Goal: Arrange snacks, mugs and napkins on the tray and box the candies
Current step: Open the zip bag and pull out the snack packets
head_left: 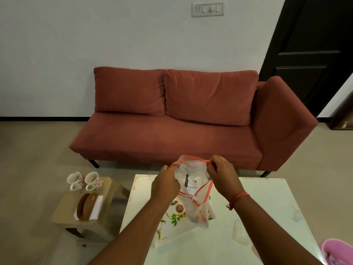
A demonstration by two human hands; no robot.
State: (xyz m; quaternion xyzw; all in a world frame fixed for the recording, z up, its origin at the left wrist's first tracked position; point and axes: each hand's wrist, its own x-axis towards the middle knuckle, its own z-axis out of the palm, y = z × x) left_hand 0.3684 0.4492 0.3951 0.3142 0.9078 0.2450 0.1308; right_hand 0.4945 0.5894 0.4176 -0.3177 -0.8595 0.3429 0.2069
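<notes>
Both hands hold up a clear plastic bag [193,180] with a pink-red rim over the white table. My left hand [168,183] pinches the rim on the left, my right hand [222,176] pinches it on the right, pulling the mouth apart. Snacks or candies show dimly in the bag's bottom [199,217]. Under the bag lies a floral tray [172,226] with a small round cup [180,208] on it. Two floral mugs [85,180] stand on a low stool at the left, with white napkins [96,207] and a brown oval holder [86,206] in front of them.
The beige stool [63,213] stands left of the white table [267,217]. A pink container [337,251] sits at the table's near right corner. A red sofa [181,121] stands behind the table against the wall, and a dark door [313,44] is at the right.
</notes>
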